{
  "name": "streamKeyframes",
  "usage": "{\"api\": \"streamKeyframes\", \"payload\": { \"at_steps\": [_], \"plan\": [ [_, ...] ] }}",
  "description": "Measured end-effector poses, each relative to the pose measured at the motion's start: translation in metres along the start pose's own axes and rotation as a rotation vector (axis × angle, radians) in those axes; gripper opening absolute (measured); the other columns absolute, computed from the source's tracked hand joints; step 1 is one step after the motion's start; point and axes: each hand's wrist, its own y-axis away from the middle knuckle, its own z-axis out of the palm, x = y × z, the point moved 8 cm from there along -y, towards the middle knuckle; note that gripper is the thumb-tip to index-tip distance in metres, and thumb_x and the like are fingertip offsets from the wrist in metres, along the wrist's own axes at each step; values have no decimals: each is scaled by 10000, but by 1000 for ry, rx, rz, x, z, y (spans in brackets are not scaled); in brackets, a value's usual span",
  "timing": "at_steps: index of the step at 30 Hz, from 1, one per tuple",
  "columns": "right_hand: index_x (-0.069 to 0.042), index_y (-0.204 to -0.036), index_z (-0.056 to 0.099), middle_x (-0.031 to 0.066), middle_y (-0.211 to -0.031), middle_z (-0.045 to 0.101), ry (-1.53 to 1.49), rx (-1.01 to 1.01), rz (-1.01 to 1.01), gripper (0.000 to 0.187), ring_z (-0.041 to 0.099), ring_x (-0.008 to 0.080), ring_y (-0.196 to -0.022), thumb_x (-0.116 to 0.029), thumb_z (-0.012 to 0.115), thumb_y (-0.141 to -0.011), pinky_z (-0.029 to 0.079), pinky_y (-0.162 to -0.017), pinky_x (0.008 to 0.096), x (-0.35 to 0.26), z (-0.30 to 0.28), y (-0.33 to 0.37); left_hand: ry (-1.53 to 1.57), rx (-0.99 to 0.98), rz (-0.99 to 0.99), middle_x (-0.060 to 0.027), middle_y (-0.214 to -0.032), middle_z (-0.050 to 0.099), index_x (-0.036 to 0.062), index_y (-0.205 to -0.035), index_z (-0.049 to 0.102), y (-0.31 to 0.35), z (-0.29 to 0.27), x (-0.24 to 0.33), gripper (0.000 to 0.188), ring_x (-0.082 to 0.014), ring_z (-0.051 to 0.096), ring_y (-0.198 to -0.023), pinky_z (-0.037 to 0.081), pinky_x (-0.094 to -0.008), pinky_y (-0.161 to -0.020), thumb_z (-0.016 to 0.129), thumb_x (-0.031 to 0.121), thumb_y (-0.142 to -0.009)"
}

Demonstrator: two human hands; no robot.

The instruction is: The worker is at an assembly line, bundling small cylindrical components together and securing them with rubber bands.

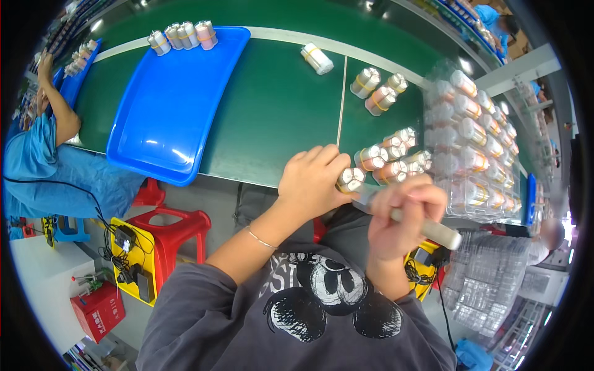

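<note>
At the far left of the frame I see a co-worker (34, 151) in blue, arms lifted toward another tray. Next, upper left, a blue tray (162, 111) lies on the green desk (266, 102), a row of bundles (187, 36) standing at its far end, perhaps tucked there to keep them together.

In the centre the left hand (314, 179) has its fingers curled around a small bundle (351, 179) of white tubes, just over the desk's near edge, with the capped end facing right, probably to leave that end reachable. Beyond it, upper centre, a lone bundle (317, 59) lies well apart from the rest.

Right of centre, more bundles (371, 158) gather close beside the hands, likely for a short reach. The right hand (405, 213) has its fingers wrapped around a pale-handled tool (440, 235); its thin end points at the held bundle, though blur hides whether they touch. At the right, clear plastic trays (450, 201) hold many bundles in separate pockets, seemingly so they don't knock together.
</note>
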Motion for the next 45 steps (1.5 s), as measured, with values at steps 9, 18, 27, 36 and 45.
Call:
{"api": "streamKeyframes", "payload": {
  "at_steps": [9,18,27,36,45],
  "plan": [
    [12,-1121,516,45,-730,523,100,120,392,211,309,24,-415,-103,499,-946,236,-371,191,1,-49,8,159,-101,1,-50,-706,597,67,-900,622,4,-5,-1,554,-210,611,-673,467,-300,-648,720,587,-737],
    [2,-1222,528,-7,-777,588,173,-107,725,382,438,1,-539,-177,652,-908,337,-475,164,35,-20,17,1132,-575,-363,-40,-718,600,-12,-965,637,24,29,0,1171,-99,537,-617,406,-236,-546,-81,877,-708],
    [-31,-1151,542,163,-1218,528,-46,-130,518,410,604,115,-813,54,694,-779,459,-557,189,14,-59,22,880,-70,-230,-128,-1004,609,-14,-1241,497,6,-10,-27,692,-235,596,-927,458,-333,-806,363,601,-953],
    [-93,-989,560,175,-1265,498,64,51,147,333,578,170,-999,99,701,-756,490,-656,228,-45,-110,27,564,-242,22,-182,-1445,326,45,-1372,369,-41,14,20,984,-339,355,-1336,316,-431,-1091,893,291,-576],
    [-72,-1025,561,158,-1238,501,222,260,81,359,560,221,-1088,138,668,-754,503,-833,309,-108,-188,58,596,-238,-6,-138,-1288,539,18,-1275,475,-43,54,18,771,-260,546,-1158,434,-376,-1001,871,117,-621]
  ]
}}
